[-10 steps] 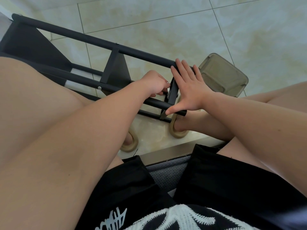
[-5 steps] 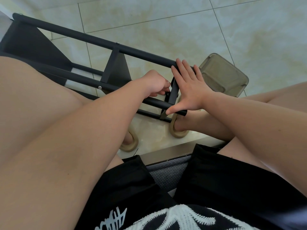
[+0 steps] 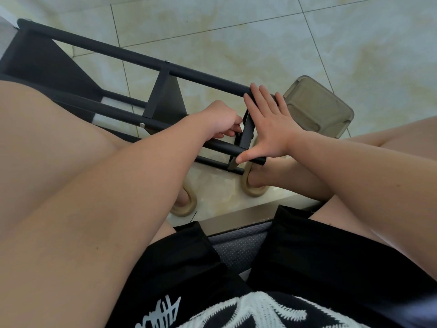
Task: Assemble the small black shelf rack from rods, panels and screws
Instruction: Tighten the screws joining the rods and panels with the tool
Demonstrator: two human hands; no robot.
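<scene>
Two hands (image 3: 269, 129) before brown container (image 3: 316, 107)

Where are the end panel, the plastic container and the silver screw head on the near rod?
end panel (image 3: 247, 134): head view, its black face between the hands.
plastic container (image 3: 316, 107): head view, its upturned base.
silver screw head (image 3: 142, 125): head view, its centre.

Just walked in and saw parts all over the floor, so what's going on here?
A seated person is putting together a black shelf rack that lies on its side on the tiled floor. The right hand is spread flat against the end panel, bracing it, while the left hand pinches something small at that panel's inner side, probably a screw, though it is hidden. A translucent container sits just beyond.
</scene>
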